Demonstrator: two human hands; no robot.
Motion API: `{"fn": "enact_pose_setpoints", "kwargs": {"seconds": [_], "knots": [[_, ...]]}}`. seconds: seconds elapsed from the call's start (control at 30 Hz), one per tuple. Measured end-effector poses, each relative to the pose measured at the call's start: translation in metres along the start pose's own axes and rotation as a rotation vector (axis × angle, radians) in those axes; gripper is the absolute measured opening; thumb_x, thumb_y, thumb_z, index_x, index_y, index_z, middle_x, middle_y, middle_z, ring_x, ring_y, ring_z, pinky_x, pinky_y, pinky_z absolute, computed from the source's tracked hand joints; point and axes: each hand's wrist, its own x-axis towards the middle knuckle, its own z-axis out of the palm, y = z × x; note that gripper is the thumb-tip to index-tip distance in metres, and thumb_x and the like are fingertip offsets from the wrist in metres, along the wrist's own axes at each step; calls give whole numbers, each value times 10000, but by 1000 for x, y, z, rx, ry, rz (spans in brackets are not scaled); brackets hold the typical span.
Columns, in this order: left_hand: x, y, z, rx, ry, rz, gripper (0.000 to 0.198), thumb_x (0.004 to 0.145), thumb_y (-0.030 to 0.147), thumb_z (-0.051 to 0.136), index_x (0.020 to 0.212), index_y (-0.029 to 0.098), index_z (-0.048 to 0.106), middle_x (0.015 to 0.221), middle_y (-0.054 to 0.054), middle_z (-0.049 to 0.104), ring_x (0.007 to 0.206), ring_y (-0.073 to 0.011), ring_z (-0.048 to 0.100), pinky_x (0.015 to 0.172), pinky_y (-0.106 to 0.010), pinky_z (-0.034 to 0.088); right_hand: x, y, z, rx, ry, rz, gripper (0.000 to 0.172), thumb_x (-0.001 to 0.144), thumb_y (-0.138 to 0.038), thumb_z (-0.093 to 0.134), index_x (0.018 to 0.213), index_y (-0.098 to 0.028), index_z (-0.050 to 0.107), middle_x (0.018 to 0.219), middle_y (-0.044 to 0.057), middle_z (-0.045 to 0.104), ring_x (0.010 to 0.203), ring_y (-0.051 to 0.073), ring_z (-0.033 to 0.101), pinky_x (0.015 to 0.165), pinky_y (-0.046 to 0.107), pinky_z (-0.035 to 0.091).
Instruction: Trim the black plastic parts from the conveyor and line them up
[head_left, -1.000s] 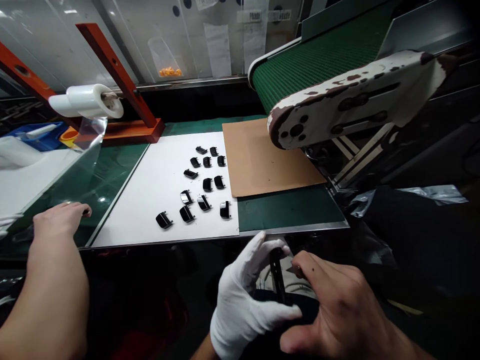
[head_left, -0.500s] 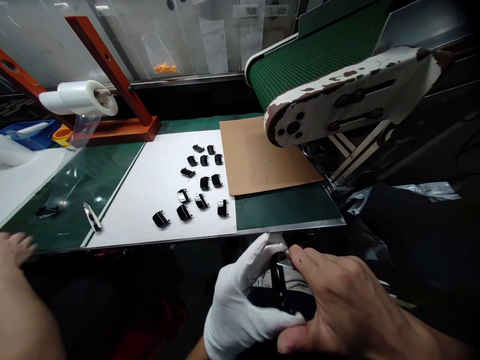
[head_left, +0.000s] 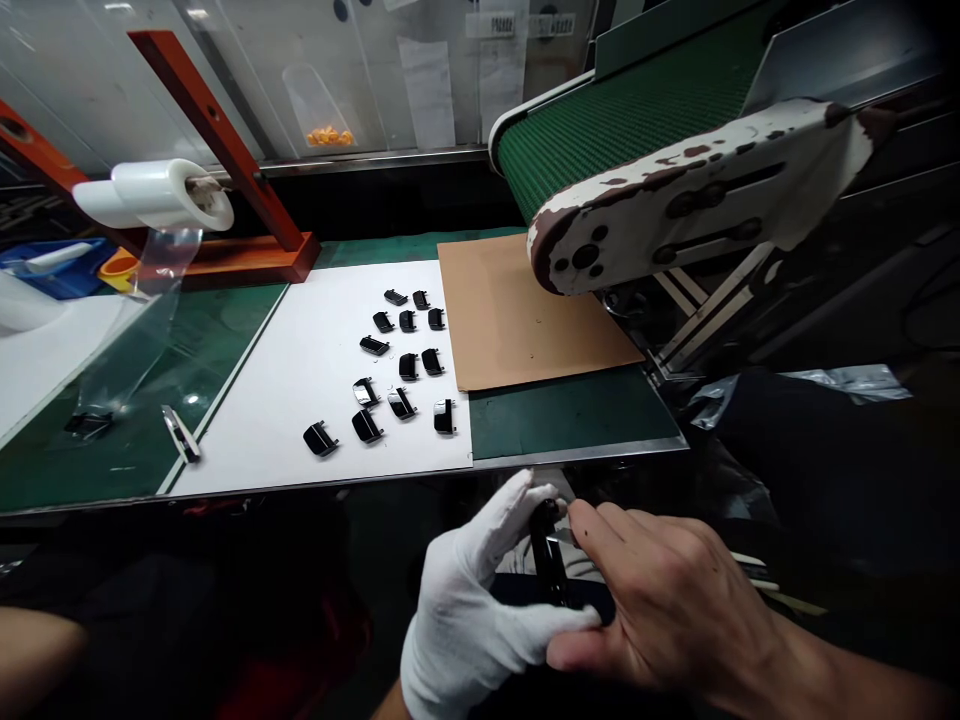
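My left hand (head_left: 469, 610), in a white glove, grips a glossy black plastic part (head_left: 551, 560) between its thumb and fingers, below the table's front edge. My bare right hand (head_left: 667, 590) is closed close beside it, with its index finger and thumb near the part's two ends. A thin, shiny blade-like metal tip (head_left: 562, 537) shows at the right index finger, against the part. The rest of that tool is hidden by the hand. Several similar black parts (head_left: 367, 427) lie spread out on a white sheet (head_left: 255, 430) on the table.
A brown cardboard sheet (head_left: 525, 320) lies beneath the end of a green conveyor belt (head_left: 637, 120). A utility knife (head_left: 180, 435) rests left of the white sheet. Behind it, a clear film roll (head_left: 172, 195) hangs on an orange stand (head_left: 217, 140). Another person's arm (head_left: 37, 650) is at lower left.
Both my hands have shifted slightly left, and the black part has tilted a little. The other person's hand has drawn back from the table's left edge, leaving only part of the arm.
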Motion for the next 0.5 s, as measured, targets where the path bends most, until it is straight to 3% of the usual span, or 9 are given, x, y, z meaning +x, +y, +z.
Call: {"fn": "enact_pose_setpoints", "kwargs": {"seconds": [0.33, 0.5], "knots": [[-2, 0, -1, -36, 16, -30, 746, 609, 186, 867, 1285, 254, 558, 1134, -19, 701, 965, -213, 692, 885, -202, 558, 0, 2, 3, 7, 12, -56, 792, 883, -695, 98, 757, -133, 641, 521, 6, 543, 419, 150, 526, 435, 299, 289], [1, -1, 2, -80, -2, -90, 726, 639, 265, 853, 1294, 223, 543, 1145, -46, 694, 978, -226, 688, 878, -221, 566, 0, 2, 5, 21, 5, -63, 714, 911, -655, 142, 726, -152, 614, 520, 8, 537, 423, 161, 525, 421, 300, 279]]}}
